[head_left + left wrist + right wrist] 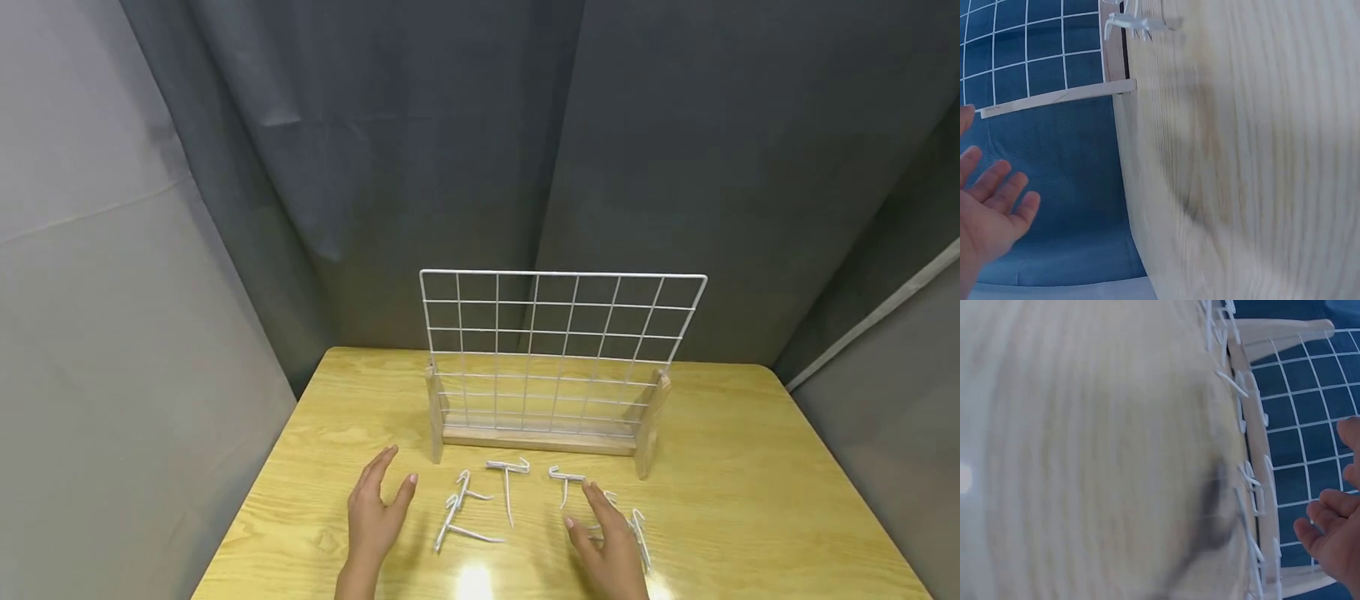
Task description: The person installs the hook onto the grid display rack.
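My left hand point(372, 515) hovers over the left part of the table with fingers extended and thumb spread, holding nothing. Just right of it lie white wire hooks point(452, 527) with long prongs. One more white hook point(507, 467) lies at the middle, and another hook point(566, 477) is farther right. My right hand point(613, 546) is above the hooks on the right, its fingers loosely extended; it partly hides a hook there, while another hook point(641, 537) shows beside it. Both wrist views show the left palm point(988, 219) and right palm point(1338, 540) without anything in them.
Behind the hooks stands a white wire grid panel point(566, 333) in a wooden stand point(536, 439). The wood-grain table point(727, 467) extends on both sides. Dark grey curtains point(420, 167) hang behind it, with lighter cloth point(97, 333) at the left.
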Demonstrator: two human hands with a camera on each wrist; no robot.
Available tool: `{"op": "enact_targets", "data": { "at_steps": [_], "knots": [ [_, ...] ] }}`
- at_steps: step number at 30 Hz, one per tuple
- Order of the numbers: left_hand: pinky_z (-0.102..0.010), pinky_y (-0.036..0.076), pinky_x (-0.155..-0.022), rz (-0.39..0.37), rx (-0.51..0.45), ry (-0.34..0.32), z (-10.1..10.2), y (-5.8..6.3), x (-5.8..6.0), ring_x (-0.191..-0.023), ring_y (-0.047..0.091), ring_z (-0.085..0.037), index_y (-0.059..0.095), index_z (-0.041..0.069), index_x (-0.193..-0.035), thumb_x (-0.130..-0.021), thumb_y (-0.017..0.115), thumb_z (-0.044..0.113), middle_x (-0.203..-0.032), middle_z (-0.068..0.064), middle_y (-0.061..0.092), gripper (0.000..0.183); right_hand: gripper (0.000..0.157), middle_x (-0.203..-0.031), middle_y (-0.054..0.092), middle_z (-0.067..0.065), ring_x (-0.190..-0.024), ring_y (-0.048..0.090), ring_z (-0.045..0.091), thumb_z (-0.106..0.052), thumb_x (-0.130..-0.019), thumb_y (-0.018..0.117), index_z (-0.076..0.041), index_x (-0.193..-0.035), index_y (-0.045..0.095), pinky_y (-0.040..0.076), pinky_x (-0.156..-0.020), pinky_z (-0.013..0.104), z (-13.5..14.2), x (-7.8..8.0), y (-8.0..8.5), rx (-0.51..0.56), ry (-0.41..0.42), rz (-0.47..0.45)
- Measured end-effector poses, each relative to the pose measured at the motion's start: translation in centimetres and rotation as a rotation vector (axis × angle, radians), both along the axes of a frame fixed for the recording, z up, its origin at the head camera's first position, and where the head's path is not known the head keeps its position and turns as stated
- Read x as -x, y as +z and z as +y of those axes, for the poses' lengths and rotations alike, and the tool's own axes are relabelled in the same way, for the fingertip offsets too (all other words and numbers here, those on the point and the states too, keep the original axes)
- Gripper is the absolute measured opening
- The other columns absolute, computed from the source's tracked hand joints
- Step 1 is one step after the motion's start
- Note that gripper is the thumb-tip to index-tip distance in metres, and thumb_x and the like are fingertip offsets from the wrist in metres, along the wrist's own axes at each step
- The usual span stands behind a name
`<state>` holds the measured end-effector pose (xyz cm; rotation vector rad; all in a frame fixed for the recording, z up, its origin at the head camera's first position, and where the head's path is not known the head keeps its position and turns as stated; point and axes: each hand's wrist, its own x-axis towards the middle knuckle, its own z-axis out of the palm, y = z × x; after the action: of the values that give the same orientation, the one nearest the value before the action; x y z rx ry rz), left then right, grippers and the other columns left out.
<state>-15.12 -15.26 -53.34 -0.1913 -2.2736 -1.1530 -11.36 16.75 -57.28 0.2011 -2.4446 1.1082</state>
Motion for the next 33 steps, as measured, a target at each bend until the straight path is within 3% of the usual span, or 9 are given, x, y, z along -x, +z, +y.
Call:
{"op": "enact_targets", "data": {
  "at_steps": [3,6,15,22,27,33],
  "knots": [
    [-0.058,0.043,-0.085,0.071,-0.011,-0.008,0.1,0.1,0.7,-0.109,0.052,-0.043,0.057,-0.003,-0.12,-0.077,0.074,0.005,-0.12,-0.022,0.057,0.047,0.057,-0.128,0.048,0.027,-0.111,0.048,0.049,-0.005,-0.078,0.072,0.004,-0.129,0.049,0.04,-0.083,0.063,-0.9,0.1,-0.7,0.069,-0.001,-0.003],
    [-0.056,0.043,-0.086,0.093,-0.048,-0.016,0.3,0.2,1.3,-0.11,0.052,-0.042,0.057,-0.003,-0.12,-0.077,0.073,0.006,-0.12,-0.02,0.057,0.046,0.055,-0.128,0.05,0.021,-0.112,0.049,0.042,-0.003,-0.078,0.071,0.002,-0.129,0.051,0.045,-0.083,0.055,-1.5,0.0,-1.4,0.165,0.011,-0.035],
    [-0.054,0.045,-0.087,-0.007,-0.181,-0.082,-0.1,0.4,3.1,-0.112,0.052,-0.034,0.056,0.002,-0.123,-0.082,0.07,0.008,-0.123,-0.015,0.056,0.044,0.047,-0.126,0.056,0.009,-0.11,0.055,0.03,-0.007,-0.08,0.071,-0.002,-0.124,0.057,0.049,-0.085,0.038,-4.4,-0.1,-2.5,0.386,0.088,-0.149],
    [-0.051,0.044,-0.089,-0.017,-0.192,-0.128,-0.1,0.4,4.8,-0.112,0.053,-0.032,0.055,0.001,-0.124,-0.084,0.067,0.008,-0.122,-0.014,0.057,0.042,0.047,-0.122,0.056,0.019,-0.103,0.058,0.036,-0.013,-0.083,0.069,-0.001,-0.125,0.055,0.049,-0.085,0.035,-6.1,0.0,-2.4,0.545,0.161,-0.27],
    [-0.049,0.045,-0.089,-0.025,-0.205,-0.132,0.0,0.3,5.8,-0.111,0.054,-0.031,0.055,0.001,-0.124,-0.085,0.067,0.011,-0.122,-0.015,0.057,0.042,0.048,-0.127,0.051,0.023,-0.111,0.052,0.039,-0.011,-0.084,0.067,0.004,-0.127,0.051,0.048,-0.086,0.029,-7.1,0.6,-2.6,0.672,0.258,-0.349],
    [-0.054,0.044,-0.088,-0.056,-0.318,-0.162,0.4,0.0,6.7,-0.111,0.053,-0.037,0.053,-0.002,-0.124,-0.086,0.064,0.005,-0.122,-0.018,0.056,0.041,0.049,-0.131,0.047,0.024,-0.119,0.045,0.039,-0.012,-0.085,0.066,0.005,-0.128,0.049,0.043,-0.091,0.029,-8.1,1.0,-2.9,0.736,0.312,-0.42]
  ]
}}
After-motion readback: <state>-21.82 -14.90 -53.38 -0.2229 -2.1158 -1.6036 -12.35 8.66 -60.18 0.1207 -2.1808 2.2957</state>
